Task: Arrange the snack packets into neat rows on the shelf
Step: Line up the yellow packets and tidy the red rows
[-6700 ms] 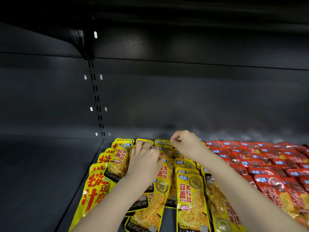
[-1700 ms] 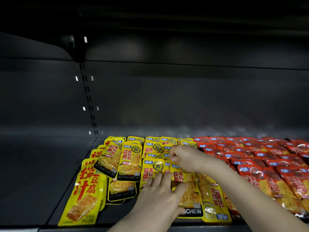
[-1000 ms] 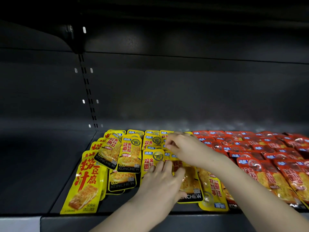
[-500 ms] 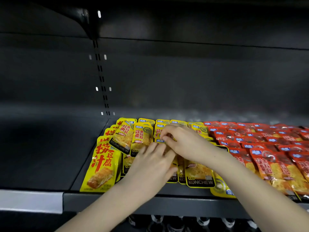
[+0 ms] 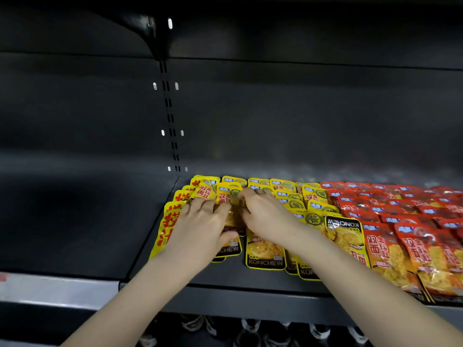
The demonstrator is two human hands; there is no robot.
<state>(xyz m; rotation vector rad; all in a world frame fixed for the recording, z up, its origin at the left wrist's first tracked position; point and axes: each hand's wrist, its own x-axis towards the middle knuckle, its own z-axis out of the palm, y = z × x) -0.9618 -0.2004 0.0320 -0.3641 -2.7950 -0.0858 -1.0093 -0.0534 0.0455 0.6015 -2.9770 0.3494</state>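
Several yellow snack packets (image 5: 265,251) lie in overlapping rows on the dark shelf (image 5: 225,279). My left hand (image 5: 200,229) and my right hand (image 5: 266,214) meet over one yellow packet (image 5: 231,215) in the second row from the left. Each hand grips it, fingers curled on top and thumb at its side. Larger yellow packets (image 5: 167,225) with red characters line the left edge, partly hidden by my left hand. One yellow packet (image 5: 347,235) lies upside down beside the red packets (image 5: 400,249).
The red packets fill the shelf's right half in rows. Left of the yellow packets a bare dark shelf section (image 5: 82,221) begins. A slotted upright (image 5: 170,116) runs up the back wall. Bottle tops (image 5: 250,329) show below the shelf's front edge.
Both hands have shifted left and back, from the middle yellow rows to a packet nearer the left rows. The view has tilted down, so the shelf's front edge and the bottles below now show.
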